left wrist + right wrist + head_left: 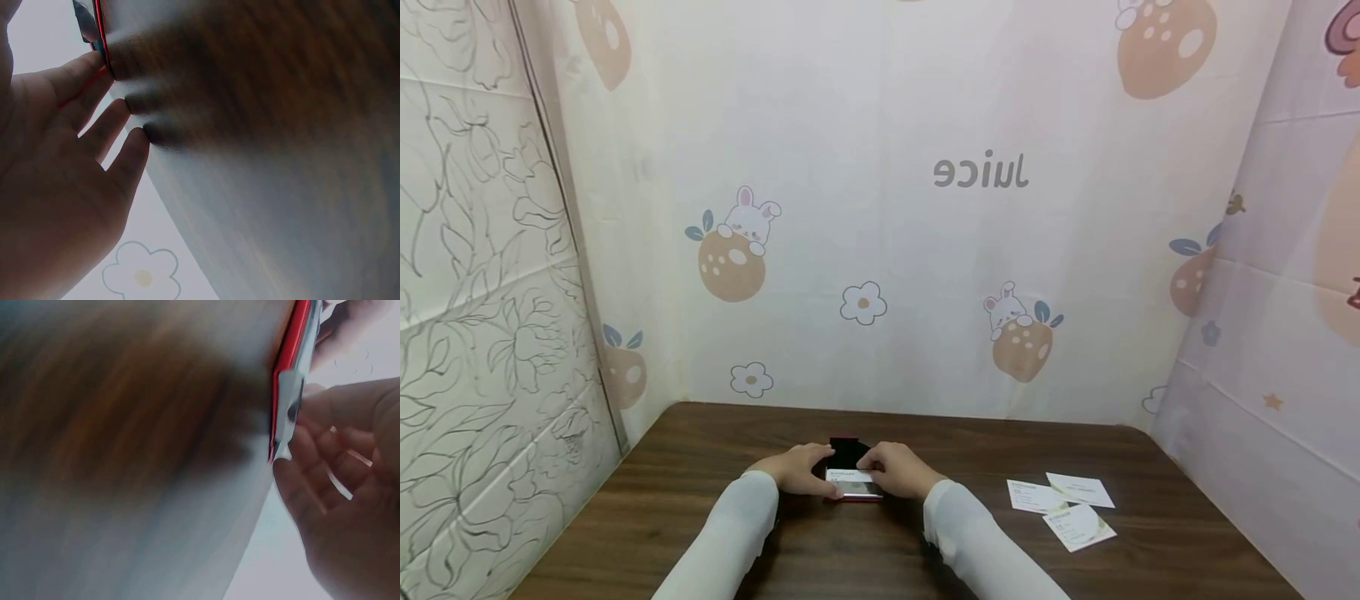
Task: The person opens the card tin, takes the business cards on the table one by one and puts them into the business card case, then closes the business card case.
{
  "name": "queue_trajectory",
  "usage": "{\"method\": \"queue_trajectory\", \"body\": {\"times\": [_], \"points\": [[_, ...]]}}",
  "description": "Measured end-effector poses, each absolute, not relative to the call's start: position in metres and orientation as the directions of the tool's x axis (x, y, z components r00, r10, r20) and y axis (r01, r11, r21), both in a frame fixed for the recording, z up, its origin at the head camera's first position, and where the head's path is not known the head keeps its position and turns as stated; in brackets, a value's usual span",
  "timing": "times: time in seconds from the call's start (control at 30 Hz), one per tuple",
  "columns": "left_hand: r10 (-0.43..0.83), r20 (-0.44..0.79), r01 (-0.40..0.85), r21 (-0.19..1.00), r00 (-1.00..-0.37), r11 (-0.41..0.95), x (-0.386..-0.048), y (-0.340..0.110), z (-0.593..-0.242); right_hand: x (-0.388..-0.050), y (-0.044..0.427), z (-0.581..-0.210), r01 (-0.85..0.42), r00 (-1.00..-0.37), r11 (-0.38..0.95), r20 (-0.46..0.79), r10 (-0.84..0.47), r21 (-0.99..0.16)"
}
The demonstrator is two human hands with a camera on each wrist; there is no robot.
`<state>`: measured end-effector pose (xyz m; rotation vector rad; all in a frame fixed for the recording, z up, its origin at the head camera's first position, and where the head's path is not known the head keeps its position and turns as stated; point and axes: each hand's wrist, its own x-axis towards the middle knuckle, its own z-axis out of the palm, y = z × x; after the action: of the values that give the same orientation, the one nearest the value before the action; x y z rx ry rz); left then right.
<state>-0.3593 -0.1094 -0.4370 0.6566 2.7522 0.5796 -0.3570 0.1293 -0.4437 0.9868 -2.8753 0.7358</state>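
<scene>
Sleeves [737,525], grips [797,469] [901,471] on probable card case [859,490]

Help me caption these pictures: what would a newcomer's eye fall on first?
Probably the left hand and right hand at a small red-edged case, low in the middle of the head view. Next, three white cards lying on the brown table to the right of the hands. Above, the mirrored word "Juice" stands out on the patterned backdrop.
</scene>
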Motion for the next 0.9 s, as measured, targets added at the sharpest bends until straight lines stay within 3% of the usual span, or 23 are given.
{"method": "queue_trajectory", "body": {"times": [0.2,0.4,0.9], "points": [[0.465,-0.151,0.366,0.429,-0.872,0.826,-0.358,-0.109,-0.437,-0.352,0.153,-0.439,-0.602,-0.78,0.653,0.166,-0.603,-0.458],[0.472,-0.149,0.372,0.433,-0.869,0.821,-0.356,-0.109,-0.436,-0.347,0.19,-0.423,-0.541,-0.823,0.664,0.163,-0.544,-0.516],[0.467,-0.157,0.366,0.429,-0.87,0.826,-0.353,-0.108,-0.433,-0.326,0.316,-0.407,-0.467,-0.884,0.746,0.24,-0.401,-0.475]]}}
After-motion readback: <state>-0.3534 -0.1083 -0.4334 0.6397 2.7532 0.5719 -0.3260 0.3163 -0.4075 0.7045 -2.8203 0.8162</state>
